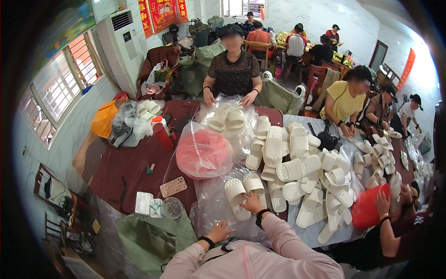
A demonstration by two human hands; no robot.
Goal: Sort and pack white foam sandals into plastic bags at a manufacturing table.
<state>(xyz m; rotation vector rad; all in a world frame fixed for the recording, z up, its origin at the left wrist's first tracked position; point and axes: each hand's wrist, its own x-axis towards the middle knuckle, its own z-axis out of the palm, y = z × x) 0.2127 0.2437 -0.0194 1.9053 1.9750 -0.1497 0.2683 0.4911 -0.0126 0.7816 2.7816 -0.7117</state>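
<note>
A pair of white slippers (pixel 237 193) lies side by side on clear plastic sheeting (pixel 209 209) near the table's front edge. My right hand (pixel 253 203) rests on the pair between their straps, its fingers apart and touching them. To the left, my left hand (pixel 219 233) is spread open over the plastic by the edge, holding nothing. A large heap of loose white slippers (pixel 299 169) covers the table to the right of my hands. Beyond the pair sits a round pink bundle (pixel 204 151) in a clear bag.
A phone (pixel 173 187), a clear tub (pixel 172 207) and a green sack (pixel 155 237) are at my left. Across the table, a person handles slippers in a clear bag (pixel 227 116). At right, another person's hand (pixel 382 204) touches a red stool-like object (pixel 367 211).
</note>
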